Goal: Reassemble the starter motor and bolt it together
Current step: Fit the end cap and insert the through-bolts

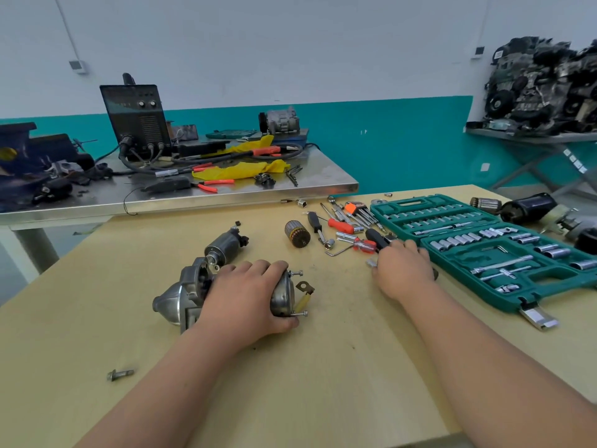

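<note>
Starter motor (pixel 181 295) gripped under left hand (pixel 245 295); right hand (pixel 403 270) well apart.

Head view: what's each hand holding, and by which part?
Left hand grips the starter motor around its body. Right hand touches a black handle; grip cannot be told.

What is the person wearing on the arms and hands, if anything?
The left hand and the right hand are bare: no gloves, rings or watch show. The arms are bare too, with no sleeve in view.
</note>
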Tool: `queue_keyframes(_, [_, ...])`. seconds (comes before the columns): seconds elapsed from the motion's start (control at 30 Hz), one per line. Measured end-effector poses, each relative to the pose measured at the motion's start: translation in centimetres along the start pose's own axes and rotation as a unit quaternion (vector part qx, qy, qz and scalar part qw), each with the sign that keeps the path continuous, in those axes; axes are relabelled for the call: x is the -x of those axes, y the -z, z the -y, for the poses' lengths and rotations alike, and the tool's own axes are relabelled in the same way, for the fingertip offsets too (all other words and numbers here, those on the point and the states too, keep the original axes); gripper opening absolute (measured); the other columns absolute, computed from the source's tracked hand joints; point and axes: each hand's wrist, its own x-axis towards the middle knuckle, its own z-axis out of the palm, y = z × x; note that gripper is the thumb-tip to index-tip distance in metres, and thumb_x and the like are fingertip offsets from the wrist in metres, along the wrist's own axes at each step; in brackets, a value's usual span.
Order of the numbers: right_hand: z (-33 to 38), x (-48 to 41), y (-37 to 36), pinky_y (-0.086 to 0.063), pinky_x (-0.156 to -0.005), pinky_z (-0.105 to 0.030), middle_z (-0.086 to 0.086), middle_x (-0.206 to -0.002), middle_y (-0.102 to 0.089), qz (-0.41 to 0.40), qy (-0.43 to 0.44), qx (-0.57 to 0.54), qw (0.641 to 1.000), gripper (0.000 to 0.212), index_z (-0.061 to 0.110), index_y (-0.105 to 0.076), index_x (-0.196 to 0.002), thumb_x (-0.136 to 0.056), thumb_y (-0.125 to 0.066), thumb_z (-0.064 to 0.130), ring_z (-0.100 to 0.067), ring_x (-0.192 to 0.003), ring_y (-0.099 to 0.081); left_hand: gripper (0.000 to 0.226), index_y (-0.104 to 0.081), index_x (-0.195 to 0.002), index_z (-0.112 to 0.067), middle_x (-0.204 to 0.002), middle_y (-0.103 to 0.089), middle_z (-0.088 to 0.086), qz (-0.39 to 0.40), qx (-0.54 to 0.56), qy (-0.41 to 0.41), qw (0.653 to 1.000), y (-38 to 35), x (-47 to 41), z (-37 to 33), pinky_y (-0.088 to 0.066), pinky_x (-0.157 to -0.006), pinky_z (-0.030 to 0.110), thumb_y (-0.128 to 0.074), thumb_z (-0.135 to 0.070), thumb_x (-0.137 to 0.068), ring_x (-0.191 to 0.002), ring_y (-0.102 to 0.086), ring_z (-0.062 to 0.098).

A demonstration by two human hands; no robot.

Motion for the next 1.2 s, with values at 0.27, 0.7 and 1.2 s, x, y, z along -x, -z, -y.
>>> queue_keyframes(0.27, [2.1, 3.8, 2.9, -0.043, -0.070, -0.017, 0.017, -0.093, -0.062, 0.021, 0.148, -0.448, 0.881, 0.015, 0.045, -0.049, -0.098, -0.098, -0.051, 0.030, -0.001, -0.084, -0.060, 0.084, -0.041, -0.143, -0.036, -0.140, -0.047, -0.014, 0.001, 0.126, 0.034, 0.991, 1.4, -0.1, -0.7, -0.034, -0.105, 0.037, -0.042, -0.082, -0.073, -0.130, -0.037, 0.013])
queue_keyframes(0.7, [-1.5, 0.4, 1.9, -0.051, -0.081, -0.035, 0.000, -0.117, -0.062, -0.028, -0.049, -0.259, 0.964, 0.034, 0.022, -0.054, -0.122, -0.094, -0.055, 0.040, -0.018, -0.100, -0.058, 0.019, -0.059, -0.093, -0.021, -0.087, -0.060, -0.011, -0.120, 0.388, 0.100, 0.909, 1.0, -2.0, -5.1, -0.046, -0.075, 0.029, -0.047, -0.033, -0.100, -0.089, -0.057, 0.014])
queue_keyframes(1.2, [-0.5, -0.4, 0.1, -0.035, -0.100, -0.044, -0.014, -0.127, -0.048, 0.046, -0.088, 0.031, 0.995, 0.035, 0.011, -0.057, -0.124, -0.092, -0.046, 0.021, -0.030, -0.118, -0.042, 0.019, -0.051, -0.090, -0.022, -0.085, -0.058, -0.006, -0.099, 0.412, 0.097, 0.901, 0.1, -1.3, -6.3, -0.040, -0.061, 0.025, -0.040, -0.033, -0.102, -0.078, -0.055, 0.009])
